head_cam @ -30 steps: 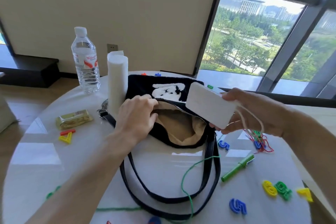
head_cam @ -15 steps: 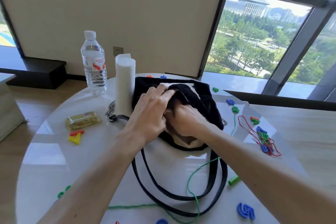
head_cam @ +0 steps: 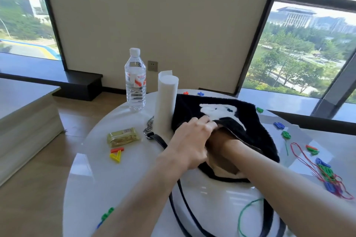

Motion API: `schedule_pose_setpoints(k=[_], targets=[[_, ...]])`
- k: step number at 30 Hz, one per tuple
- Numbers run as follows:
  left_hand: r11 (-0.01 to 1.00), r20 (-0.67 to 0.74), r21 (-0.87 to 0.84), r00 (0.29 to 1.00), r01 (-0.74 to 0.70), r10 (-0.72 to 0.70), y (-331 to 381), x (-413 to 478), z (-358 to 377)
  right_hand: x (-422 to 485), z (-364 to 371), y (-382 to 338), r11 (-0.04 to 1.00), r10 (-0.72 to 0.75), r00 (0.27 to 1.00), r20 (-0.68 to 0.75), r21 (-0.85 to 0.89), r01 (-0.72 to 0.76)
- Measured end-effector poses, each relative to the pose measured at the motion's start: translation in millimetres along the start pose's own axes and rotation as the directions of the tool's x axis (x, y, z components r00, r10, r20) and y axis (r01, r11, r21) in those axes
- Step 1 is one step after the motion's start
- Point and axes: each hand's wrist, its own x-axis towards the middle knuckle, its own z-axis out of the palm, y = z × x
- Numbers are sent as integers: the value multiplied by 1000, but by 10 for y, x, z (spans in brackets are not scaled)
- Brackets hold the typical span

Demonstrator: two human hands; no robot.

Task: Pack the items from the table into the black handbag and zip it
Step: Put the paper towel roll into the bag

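The black fluffy handbag (head_cam: 252, 121) with a white figure on it lies open on the round white table (head_cam: 115, 179). My left hand (head_cam: 190, 140) grips the near left rim of its mouth and holds it apart. My right hand (head_cam: 221, 146) is pushed wrist-deep into the tan lining, its fingers hidden, so what it holds cannot be seen. On the table to the left are a water bottle (head_cam: 135, 82), a tall white roll (head_cam: 166, 102) touching the bag, and a gold snack pack (head_cam: 123, 137).
Yellow and orange plastic pieces (head_cam: 116, 154) lie near the snack pack. Red string with coloured clips (head_cam: 325, 173), a blue numeral (head_cam: 279, 125) and a green one (head_cam: 286, 134) lie on the right. The bag's black straps (head_cam: 185, 204) and a green cord (head_cam: 244, 215) trail toward me.
My right hand carried a white box from above the bag down into its opening; the box is no longer in view. My left hand kept hold of the rim.
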Motion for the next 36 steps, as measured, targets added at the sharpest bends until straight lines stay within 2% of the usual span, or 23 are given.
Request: schedule_pose_setpoints(k=[2,4,6,8,9,11,13,14,18,21,26,29,31,33,34,36], targets=[[997,104,-61,994,42,-35,-53,-14,-39,-76,39,20,998,4,998,68,-55,0],[984,154,-147,985,100,-77,-101,-17,-96,-242,69,22,992,-48,996,70,-114,56],[964,121,-225,986,141,-116,-130,-5,-154,-430,66,42,993,-99,995,32,-60,101],[936,-17,-292,977,199,-213,-155,16,-174,-612,21,89,994,-104,995,-10,18,104],[912,-130,-330,945,244,-300,-176,26,-175,-678,-2,120,996,-81,997,5,26,81],[840,-340,-422,800,340,-495,-263,48,-167,-798,-70,177,997,-1,1000,20,80,0],[789,-452,-451,655,418,-605,-394,56,-134,-934,-185,164,985,39,999,-25,166,-35],[772,-471,-454,616,445,-632,-468,71,-98,-985,-233,157,978,46,997,-65,205,-32],[706,-474,-451,524,546,-708,-642,268,57,-1113,-284,117,949,73,988,-139,314,-26],[686,-480,-394,499,612,-721,-652,486,105,-1188,-282,111,931,67,990,-122,364,-18],[665,-505,-329,470,670,-724,-869,633,87,-1255,-328,118,888,39,984,-175,457,46],[680,-496,-364,485,637,-720,-922,649,-23,-1299,-391,210,855,41,977,-210,513,75],[773,-553,-392,543,499,-632,-831,643,-207,-1303,-429,287,830,60,967,-248,551,90],[836,-536,-466,658,291,-528,-615,605,-483,-1287,-459,360,787,93,946,-311,606,121],[823,-479,-531,730,202,-488,-470,572,-632,-1274,-469,391,750,117,931,-346,645,146],[769,-321,-630,864,112,-388,-182,438,-875,-1231,-476,440,672,158,897,-413,710,209]])
